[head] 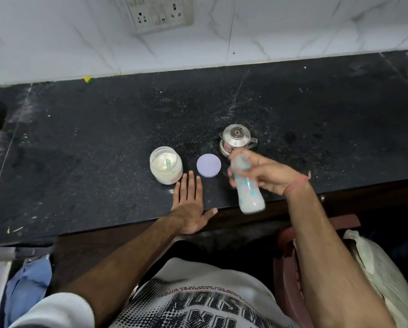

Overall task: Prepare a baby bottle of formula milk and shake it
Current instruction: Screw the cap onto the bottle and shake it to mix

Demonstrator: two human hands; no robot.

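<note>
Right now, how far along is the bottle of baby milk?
Nearly finished. The bottle already holds white milk, and the right hand grips it, blurred as if mid-shake. The left hand rests flat on the counter. Left: the powder jar stands open, its purple lid beside it.

A black stone counter runs along a white tiled wall. On the wall there is a switch plate with sockets. A small yellow and green scrap lies where the counter meets the wall. Below the counter edge, a reddish-brown plastic chair stands at the right, with a pale bag beside it. Blue cloth is at the lower left.
</note>
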